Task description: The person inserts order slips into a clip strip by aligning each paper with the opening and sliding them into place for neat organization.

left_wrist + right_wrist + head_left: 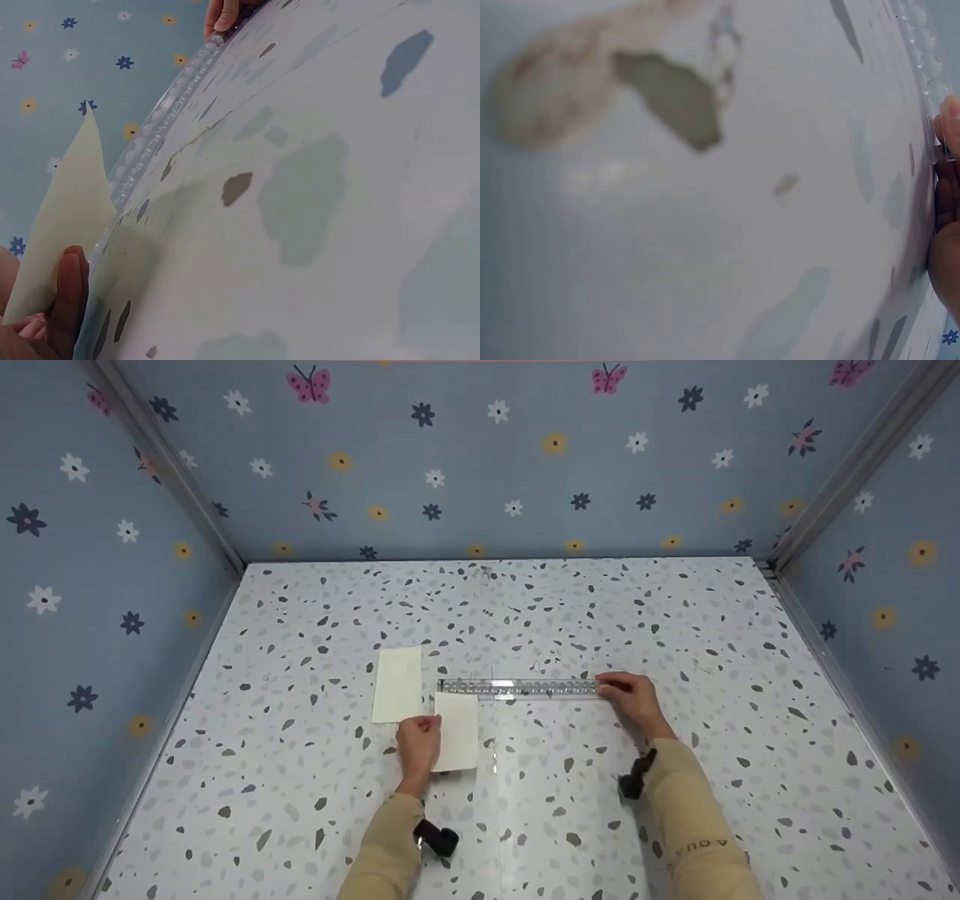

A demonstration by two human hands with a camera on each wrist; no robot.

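Note:
My left hand (418,746) pinches the left edge of a small cream paper rectangle (459,733), its lower end raised a little off the table. In the left wrist view the paper (64,217) stands tilted between thumb and fingers. A long clear plastic strip (536,690) with rows of round bumps lies crosswise just beyond the paper's top edge. My right hand (636,705) holds the strip's right end between thumb and fingers; the right wrist view catches part of that hand (946,202) at its edge. Left of the held paper lies a second cream rectangle (399,684).
The speckled white table (675,622) spreads under both hands. Blue flowered panels (480,457) wall it at the back and both sides. A seam runs down the table's middle. Black cameras (437,838) are strapped to both wrists.

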